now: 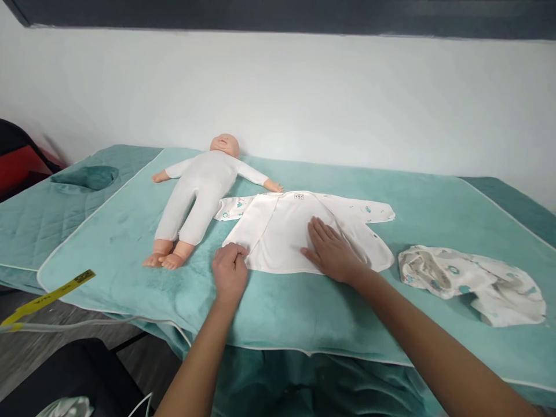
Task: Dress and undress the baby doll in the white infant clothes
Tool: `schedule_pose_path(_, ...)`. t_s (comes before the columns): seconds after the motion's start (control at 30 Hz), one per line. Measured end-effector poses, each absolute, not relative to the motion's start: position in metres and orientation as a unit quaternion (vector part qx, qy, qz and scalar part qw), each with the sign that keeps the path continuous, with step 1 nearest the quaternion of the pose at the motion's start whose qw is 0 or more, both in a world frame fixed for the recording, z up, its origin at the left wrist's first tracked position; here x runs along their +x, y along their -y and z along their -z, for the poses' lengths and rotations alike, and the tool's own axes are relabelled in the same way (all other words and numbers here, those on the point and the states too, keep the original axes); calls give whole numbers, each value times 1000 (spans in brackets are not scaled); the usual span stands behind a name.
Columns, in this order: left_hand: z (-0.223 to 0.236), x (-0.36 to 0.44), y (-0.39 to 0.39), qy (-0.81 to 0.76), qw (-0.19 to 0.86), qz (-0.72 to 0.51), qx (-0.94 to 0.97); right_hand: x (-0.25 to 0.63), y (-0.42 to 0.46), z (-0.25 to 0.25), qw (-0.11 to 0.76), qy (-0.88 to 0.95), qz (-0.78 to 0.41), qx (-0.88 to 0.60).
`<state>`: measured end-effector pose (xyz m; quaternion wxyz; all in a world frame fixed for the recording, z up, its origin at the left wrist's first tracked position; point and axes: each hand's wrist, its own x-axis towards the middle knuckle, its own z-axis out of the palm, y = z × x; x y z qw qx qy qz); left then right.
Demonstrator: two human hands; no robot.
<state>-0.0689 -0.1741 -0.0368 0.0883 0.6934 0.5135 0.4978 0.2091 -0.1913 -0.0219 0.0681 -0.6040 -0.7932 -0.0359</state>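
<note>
A white baby jacket [286, 231] lies spread open on the green bedcover, its printed sleeves stretched out to both sides. My right hand [332, 249] rests flat on its inner side, fingers extended. At the lower left corner of the jacket, my left hand [230, 266] is closed with the fingers curled against the edge of the cloth. To the left a baby doll [204, 179] in a white body lies on its back, one hand close to the jacket's collar. Crumpled printed baby trousers [473, 281] lie on the right.
The green bedcover [121, 231] reaches across the bed against a white wall [278, 98]. A grey cable [108, 320] with a yellow tag [47, 298] runs along the front left. Below it is a black chair [78, 376]. Something red and black [21, 162] stands far left.
</note>
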Motion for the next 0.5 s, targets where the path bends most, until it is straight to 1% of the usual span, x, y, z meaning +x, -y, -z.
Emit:
schedule_pose_path(0.1,38,-69,174,-514,90,-510,684,189,186,21,62,802,22,-594)
schedule_pose_path(0.5,38,-70,177,-497,74,-541,675,135,131,28,93,802,25,-589)
